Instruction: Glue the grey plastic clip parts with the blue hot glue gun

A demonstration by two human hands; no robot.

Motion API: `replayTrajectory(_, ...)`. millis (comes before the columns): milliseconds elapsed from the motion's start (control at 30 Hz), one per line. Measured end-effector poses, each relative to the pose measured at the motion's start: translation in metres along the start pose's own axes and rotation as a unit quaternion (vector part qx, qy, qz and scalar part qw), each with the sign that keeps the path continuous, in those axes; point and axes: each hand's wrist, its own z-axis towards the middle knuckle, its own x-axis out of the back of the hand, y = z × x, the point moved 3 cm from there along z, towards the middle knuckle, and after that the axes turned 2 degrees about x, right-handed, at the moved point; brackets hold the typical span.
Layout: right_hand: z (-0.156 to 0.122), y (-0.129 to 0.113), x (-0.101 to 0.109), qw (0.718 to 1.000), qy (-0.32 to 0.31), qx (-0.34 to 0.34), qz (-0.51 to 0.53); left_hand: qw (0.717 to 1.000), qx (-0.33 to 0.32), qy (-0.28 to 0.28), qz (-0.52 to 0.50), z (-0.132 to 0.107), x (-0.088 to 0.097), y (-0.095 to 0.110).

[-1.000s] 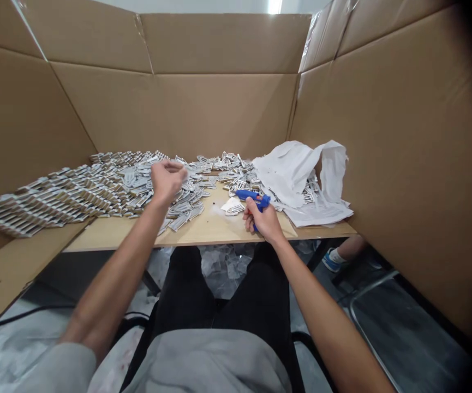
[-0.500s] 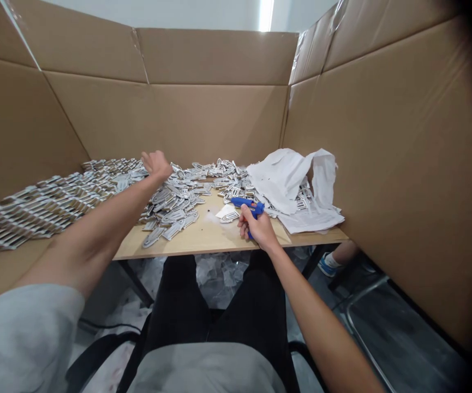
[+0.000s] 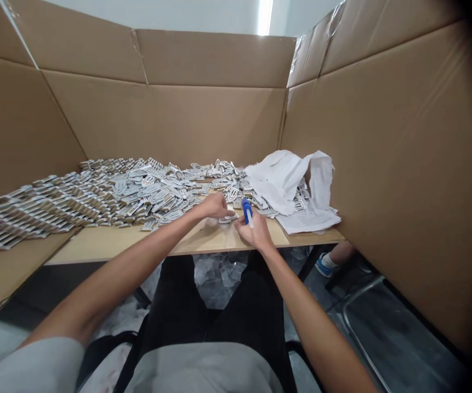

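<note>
My right hand (image 3: 256,232) is wrapped round a blue hot glue gun (image 3: 247,210), with a pale glue stick poking out toward me. Just left of it, a small flat grey-and-white piece with a looped outline (image 3: 228,219) lies low over the wooden board (image 3: 195,243). My left hand (image 3: 214,206) is curled above this piece, its fingertips at the piece's edge; whether they pinch it is hidden. Beyond both hands spreads a loose heap of similar flat pieces (image 3: 154,188).
Neat overlapping rows of pieces (image 3: 47,202) cover the left side. A crumpled white sheet (image 3: 276,180) lies over more pieces at right. Tall cardboard walls (image 3: 219,114) enclose the table on three sides. Another person's shoe (image 3: 324,265) shows below, right.
My left hand has come back from the heap at the left to the small piece in the middle. My right hand has turned the glue gun so its rear faces me.
</note>
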Motion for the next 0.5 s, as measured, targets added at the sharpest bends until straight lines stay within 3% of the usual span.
replayTrajectory(167, -0.001, -0.002, 0.006, 0.995, -0.099, 0.013, 0.017, 0.994, 0.107, -0.025, -0.022, -0.024, -0.003, -0.01)
replayTrajectory(367, 0.004, 0.006, 0.003, 0.992, -0.126, 0.007, 0.012, 0.985, 0.107, 0.081, -0.107, -0.045, 0.009, -0.011)
replayTrajectory(500, 0.007, 0.012, -0.001, 0.994, -0.091, 0.011, 0.066, 0.951, 0.171, 0.128, -0.223, -0.061, 0.0, -0.017)
